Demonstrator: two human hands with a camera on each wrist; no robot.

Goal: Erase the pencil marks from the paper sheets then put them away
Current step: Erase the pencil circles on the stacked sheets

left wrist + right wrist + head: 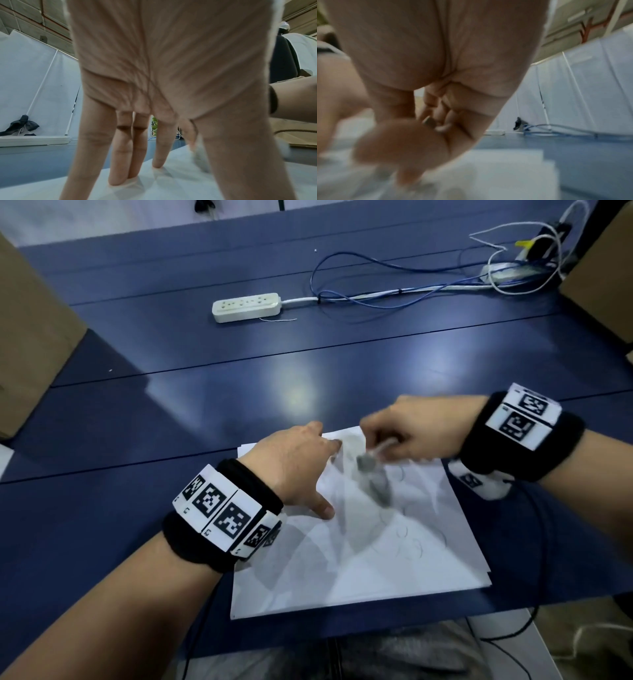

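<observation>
A stack of white paper sheets [376, 563] lies on the blue table [239, 392] in front of me, with faint curly pencil marks [418, 546] on the top sheet. My left hand [318, 474] presses flat on the sheets' upper left part, its fingers [120, 155] straight and spread on the paper [171, 182]. My right hand [380, 440] pinches a small grey-white eraser [368, 462], blurred by motion, against the sheet's upper middle. In the right wrist view the curled fingers [419, 135] hold the eraser over the paper [488, 169].
A white power strip [246, 307] lies mid-table with blue and white cables [394, 289] running to the far right. Cardboard boxes stand at the left [30, 330] and right [603, 275] edges. The table's front edge runs just below the sheets.
</observation>
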